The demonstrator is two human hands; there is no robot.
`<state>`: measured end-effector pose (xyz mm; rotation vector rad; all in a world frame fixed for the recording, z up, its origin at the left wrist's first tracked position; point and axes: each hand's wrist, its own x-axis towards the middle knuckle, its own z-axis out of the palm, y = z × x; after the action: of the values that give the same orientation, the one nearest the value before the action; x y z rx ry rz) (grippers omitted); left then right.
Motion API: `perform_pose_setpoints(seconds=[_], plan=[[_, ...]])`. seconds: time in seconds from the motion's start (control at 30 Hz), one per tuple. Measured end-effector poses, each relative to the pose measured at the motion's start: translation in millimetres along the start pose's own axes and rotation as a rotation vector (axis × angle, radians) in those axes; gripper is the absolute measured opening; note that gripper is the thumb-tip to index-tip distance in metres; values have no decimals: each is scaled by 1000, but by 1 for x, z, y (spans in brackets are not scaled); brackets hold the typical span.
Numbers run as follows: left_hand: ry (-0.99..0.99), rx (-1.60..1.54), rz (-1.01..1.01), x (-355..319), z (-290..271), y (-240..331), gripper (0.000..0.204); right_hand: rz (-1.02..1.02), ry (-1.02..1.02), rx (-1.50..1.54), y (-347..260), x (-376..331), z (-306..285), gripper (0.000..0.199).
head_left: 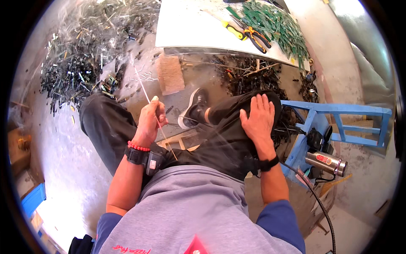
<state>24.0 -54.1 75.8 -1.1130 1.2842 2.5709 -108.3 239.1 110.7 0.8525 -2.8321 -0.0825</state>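
My left hand (153,115) is closed around a long thin stick (142,83), pale at its upper part and brownish below the fist. The stick slants from above the floor at the upper left down toward my lap. My right hand (259,117) lies flat on my right knee, fingers stretched out, holding nothing. Beyond my left hand, several short white sticks (146,76) are scattered on the floor beside a brown piece of board (170,74). Pliers with orange and black handles (256,39) and a yellow-and-black handled tool (235,31) lie on a white board (182,31).
A pile of green strips (277,25) covers the white board's right side. Heaps of small dark parts (72,72) spread over the floor at the upper left, with more (253,78) beyond my right knee. At right, a blue stool (359,109), a steel flask (325,163) and a black cable (315,195).
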Motion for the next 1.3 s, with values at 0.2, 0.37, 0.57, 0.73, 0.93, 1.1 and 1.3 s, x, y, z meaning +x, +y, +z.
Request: perform_pose_setpoints(seconds=[0.2,0.37,0.57,0.73,0.93,1.1,1.3], plan=[[8,-8,2,-4,3,3,40,30,-152,-27,5,13,11,41],[16,-28,10,-2,1,-1,41,-65,-73,86,-27,-27,-24,42],[-15,-12,8,-1,1,-1,41,-65,-137,254,-34,-56,-39,47],[-42,-1,18,-1,0,-2,41,24,-101,96,-9,-30,-18,59],[-18,-7,18,-2,0,-1,41,125,-28,10,20,5,3,53],[-12,-20,22,0,-1,-1,40,103,33,179,28,-3,-3,29],[7,27,-9,2,5,-2,42,78,50,299,32,-21,-17,11]])
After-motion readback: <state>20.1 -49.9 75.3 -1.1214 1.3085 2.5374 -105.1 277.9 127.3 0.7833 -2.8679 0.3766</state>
